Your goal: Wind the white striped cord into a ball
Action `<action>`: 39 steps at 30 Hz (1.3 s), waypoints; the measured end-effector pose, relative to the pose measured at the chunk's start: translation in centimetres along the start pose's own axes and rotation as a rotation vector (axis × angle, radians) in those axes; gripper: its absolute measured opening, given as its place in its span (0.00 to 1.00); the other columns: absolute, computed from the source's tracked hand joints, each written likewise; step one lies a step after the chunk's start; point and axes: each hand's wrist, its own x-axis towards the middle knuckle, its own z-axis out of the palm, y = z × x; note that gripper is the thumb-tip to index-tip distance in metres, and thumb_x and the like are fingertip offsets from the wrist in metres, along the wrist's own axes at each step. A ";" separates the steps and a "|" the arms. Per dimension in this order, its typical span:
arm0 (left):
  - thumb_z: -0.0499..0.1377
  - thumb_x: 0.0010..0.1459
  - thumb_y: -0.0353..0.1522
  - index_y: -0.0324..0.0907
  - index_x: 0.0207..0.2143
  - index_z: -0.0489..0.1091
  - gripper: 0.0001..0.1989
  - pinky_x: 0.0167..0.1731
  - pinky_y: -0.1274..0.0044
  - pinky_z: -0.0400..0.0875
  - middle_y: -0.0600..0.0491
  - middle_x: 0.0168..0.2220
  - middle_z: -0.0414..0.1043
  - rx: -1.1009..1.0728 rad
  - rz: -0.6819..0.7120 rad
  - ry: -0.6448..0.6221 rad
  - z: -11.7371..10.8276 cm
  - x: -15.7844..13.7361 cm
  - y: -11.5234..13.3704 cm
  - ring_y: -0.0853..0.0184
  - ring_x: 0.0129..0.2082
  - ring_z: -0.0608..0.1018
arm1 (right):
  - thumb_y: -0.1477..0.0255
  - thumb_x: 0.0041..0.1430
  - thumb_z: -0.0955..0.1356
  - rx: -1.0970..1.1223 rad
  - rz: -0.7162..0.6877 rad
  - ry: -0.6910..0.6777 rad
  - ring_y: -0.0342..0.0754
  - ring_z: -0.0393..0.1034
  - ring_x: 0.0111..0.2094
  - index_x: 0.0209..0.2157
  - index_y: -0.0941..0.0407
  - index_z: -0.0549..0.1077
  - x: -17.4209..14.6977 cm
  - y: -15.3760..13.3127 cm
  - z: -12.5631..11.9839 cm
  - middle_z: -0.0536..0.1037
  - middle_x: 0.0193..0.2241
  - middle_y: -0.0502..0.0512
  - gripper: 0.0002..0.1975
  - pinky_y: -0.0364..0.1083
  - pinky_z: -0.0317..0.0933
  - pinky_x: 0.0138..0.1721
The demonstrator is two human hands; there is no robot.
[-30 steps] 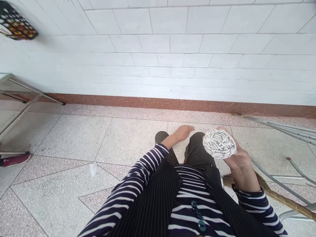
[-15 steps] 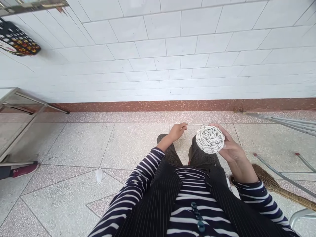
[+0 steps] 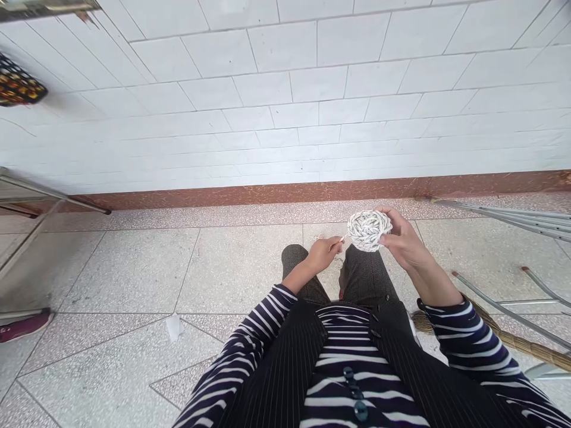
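A round woven piece [image 3: 368,230] of white cord with dark flecks is in front of my knees. My right hand [image 3: 404,241] grips it by its right edge, thumb on the near face and fingers behind. To its left, my left hand [image 3: 328,252] is closed in a pinch on a thin pale strand [image 3: 343,238] that runs to the left edge of the piece. The fingers behind the piece are partly hidden.
A straw broom [image 3: 513,342] lies at my right by bent metal tubes [image 3: 499,306]. Metal legs [image 3: 513,217] rest near the wall. A scrap of white paper [image 3: 174,327] is on the floor. At far left are a metal frame [image 3: 57,199] and another person's shoe [image 3: 27,327].
My right hand has raised the woven piece slightly and moved it left, tilting it. My left hand has come down a little, and the visible strand between the hands is shorter.
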 end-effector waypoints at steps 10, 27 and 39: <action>0.48 0.70 0.32 0.41 0.50 0.73 0.15 0.39 0.76 0.71 0.50 0.41 0.82 0.324 0.001 -0.089 -0.5 -0.6 3.6 0.64 0.38 0.82 | 0.63 0.41 0.78 -0.795 -0.368 0.228 0.56 0.66 0.49 0.47 0.52 0.68 4.5 1.0 1.4 0.69 0.48 0.56 0.31 0.54 0.62 0.49; 0.53 0.69 0.29 0.40 0.46 0.75 0.11 0.45 0.71 0.70 0.48 0.41 0.81 0.768 0.243 -0.078 -3.8 1.4 3.2 0.62 0.42 0.81 | 0.58 0.43 0.76 -0.386 0.426 -0.116 0.53 0.73 0.38 0.53 0.50 0.73 4.8 10.4 -1.6 0.75 0.46 0.58 0.34 0.51 0.72 0.34; 0.50 0.71 0.32 0.41 0.45 0.75 0.14 0.45 0.71 0.70 0.47 0.38 0.80 0.669 0.245 -0.051 -2.8 1.0 2.8 0.62 0.39 0.80 | 0.62 0.42 0.79 -0.165 0.487 -0.162 0.45 0.71 0.32 0.53 0.49 0.69 2.0 11.5 -1.3 0.76 0.40 0.52 0.36 0.41 0.66 0.26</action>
